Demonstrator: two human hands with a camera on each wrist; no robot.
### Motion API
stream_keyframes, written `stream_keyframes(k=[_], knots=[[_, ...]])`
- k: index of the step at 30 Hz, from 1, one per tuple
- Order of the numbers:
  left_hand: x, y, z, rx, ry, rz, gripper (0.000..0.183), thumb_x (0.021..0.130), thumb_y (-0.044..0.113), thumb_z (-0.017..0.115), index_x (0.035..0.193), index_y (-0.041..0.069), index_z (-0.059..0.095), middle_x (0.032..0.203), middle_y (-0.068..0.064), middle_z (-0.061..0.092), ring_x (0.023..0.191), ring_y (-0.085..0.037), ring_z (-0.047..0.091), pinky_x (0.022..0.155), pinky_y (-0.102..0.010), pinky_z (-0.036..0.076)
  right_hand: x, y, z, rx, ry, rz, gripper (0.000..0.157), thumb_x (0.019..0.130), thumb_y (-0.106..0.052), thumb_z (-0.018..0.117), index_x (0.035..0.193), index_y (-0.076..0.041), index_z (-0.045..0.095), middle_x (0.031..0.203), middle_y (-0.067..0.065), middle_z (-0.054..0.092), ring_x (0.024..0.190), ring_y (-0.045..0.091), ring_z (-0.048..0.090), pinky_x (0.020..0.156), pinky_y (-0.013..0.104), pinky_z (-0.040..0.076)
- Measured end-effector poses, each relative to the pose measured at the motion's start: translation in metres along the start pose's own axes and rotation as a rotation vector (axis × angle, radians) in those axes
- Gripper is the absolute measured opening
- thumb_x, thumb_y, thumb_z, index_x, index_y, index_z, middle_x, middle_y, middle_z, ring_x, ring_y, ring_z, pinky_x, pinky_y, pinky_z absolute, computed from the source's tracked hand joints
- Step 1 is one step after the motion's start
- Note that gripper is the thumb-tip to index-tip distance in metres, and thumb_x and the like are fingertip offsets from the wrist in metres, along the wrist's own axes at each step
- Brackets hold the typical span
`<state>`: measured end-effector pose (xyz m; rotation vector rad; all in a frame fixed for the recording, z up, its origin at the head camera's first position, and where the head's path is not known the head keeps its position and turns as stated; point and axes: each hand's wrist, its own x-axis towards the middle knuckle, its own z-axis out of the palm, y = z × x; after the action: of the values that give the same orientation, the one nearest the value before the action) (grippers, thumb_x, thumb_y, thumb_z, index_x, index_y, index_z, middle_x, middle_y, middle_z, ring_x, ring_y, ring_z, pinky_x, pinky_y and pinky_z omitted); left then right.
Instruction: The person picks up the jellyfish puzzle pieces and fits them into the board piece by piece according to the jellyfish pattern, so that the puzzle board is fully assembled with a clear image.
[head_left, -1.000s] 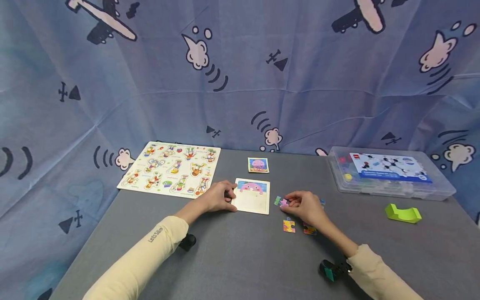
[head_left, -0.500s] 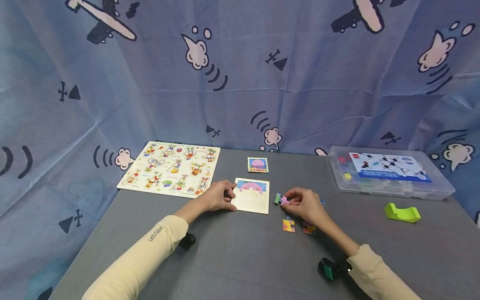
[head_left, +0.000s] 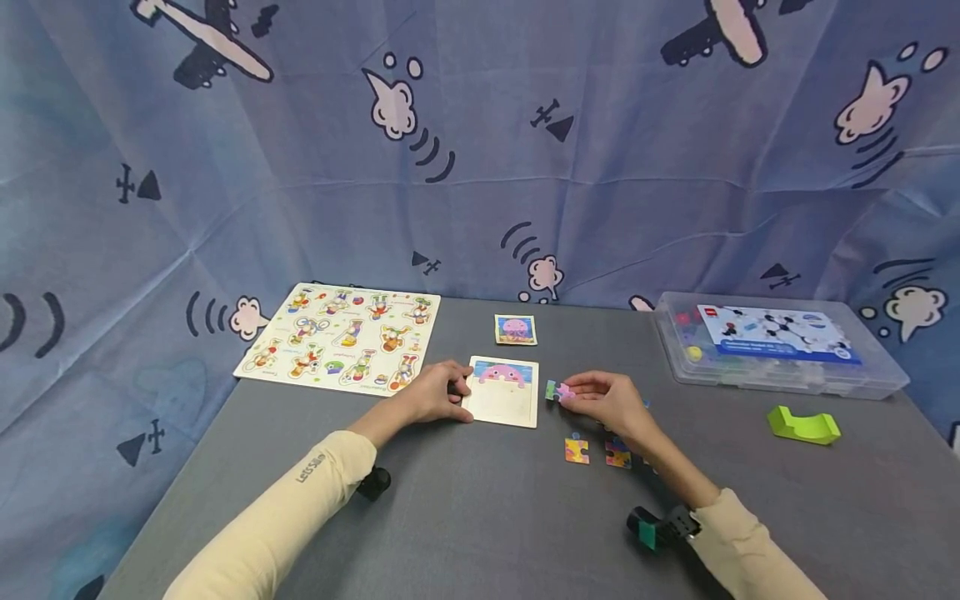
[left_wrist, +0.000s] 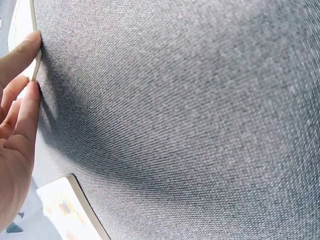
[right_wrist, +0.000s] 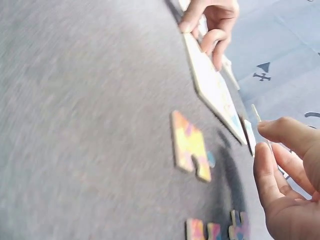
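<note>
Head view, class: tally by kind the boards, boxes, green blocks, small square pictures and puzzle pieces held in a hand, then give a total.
Boards: 2 (puzzle board, white picture board)
Clear box: 1
Green block: 1
Small square picture: 1
Held puzzle piece, in right hand: 1
Total: 6

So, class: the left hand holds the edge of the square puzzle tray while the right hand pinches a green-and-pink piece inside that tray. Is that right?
Not quite: the green-and-pink piece is outside the square puzzle tray, to its right, as the head view shows. The left hand does hold the tray's edge, and the right hand does pinch the piece.
</note>
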<state>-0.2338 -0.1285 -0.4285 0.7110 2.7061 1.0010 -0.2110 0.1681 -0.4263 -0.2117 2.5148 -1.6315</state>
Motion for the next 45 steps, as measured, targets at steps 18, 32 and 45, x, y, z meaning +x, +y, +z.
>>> stream_keyframes(k=[18,32,45], knots=[[-0.001,0.001,0.000,-0.024,-0.007,-0.019,0.027,0.067,0.011,0.088,0.084,0.002,0.068,0.130,-0.016,0.057,0.114,-0.027,0.057,0.071,-0.014,0.051,0.009,-0.006,0.018,0.249,-0.065,0.018,0.044,0.083,-0.001,0.073,0.120,0.016,0.056,0.110,0.024,0.066,0.086,0.005,0.066,0.077,0.020,0.054],[-0.001,0.000,-0.001,-0.060,-0.011,-0.026,0.028,0.067,0.009,0.088,0.085,0.001,0.068,0.131,-0.017,0.056,0.117,-0.028,0.056,0.073,-0.015,0.052,0.024,-0.009,0.043,0.337,-0.094,0.005,0.043,0.080,0.004,0.072,0.117,0.018,0.056,0.109,0.023,0.067,0.086,0.006,0.066,0.079,0.020,0.053],[0.001,0.000,0.000,-0.049,-0.007,-0.036,0.027,0.068,0.010,0.088,0.085,0.001,0.069,0.133,-0.016,0.055,0.121,-0.028,0.053,0.075,-0.016,0.052,0.037,-0.016,0.072,0.312,-0.089,-0.040,0.037,0.078,0.006,0.074,0.112,0.016,0.061,0.104,0.026,0.067,0.084,0.009,0.067,0.074,0.019,0.053]])
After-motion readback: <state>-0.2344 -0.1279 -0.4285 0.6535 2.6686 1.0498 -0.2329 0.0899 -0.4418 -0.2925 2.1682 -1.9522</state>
